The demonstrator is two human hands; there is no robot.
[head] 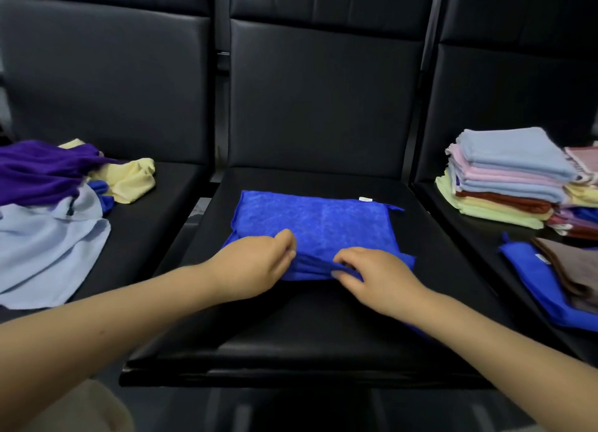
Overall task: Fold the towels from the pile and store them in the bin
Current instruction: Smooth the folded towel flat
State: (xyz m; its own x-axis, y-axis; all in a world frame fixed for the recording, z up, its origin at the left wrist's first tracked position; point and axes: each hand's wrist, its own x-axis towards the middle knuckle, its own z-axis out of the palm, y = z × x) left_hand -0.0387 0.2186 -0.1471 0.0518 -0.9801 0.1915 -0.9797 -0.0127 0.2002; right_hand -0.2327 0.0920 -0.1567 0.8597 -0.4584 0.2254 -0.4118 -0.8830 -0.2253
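No readable text (white tag [365,199] on blue towel [323,224] blank).

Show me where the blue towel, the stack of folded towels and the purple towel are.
blue towel [318,219]: head view, flat middle of its top.
stack of folded towels [504,173]: head view, front side of the layers.
purple towel [42,169]: head view, its crumpled middle.

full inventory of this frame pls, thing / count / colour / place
blue towel: 1, royal blue, partly folded on the middle seat
unfolded pile: several towels, purple, light blue, pale yellow, a bit of royal blue, on the left seat
folded stack: many towels, light blue, pink, rust, pale yellow, on the right seat
flat towels: royal blue under brown, right seat near edge
seats: 3, black, padded, side by side
left hand: 1, fingers pinching the blue towel's near edge
right hand: 1, fingers pinching the same edge
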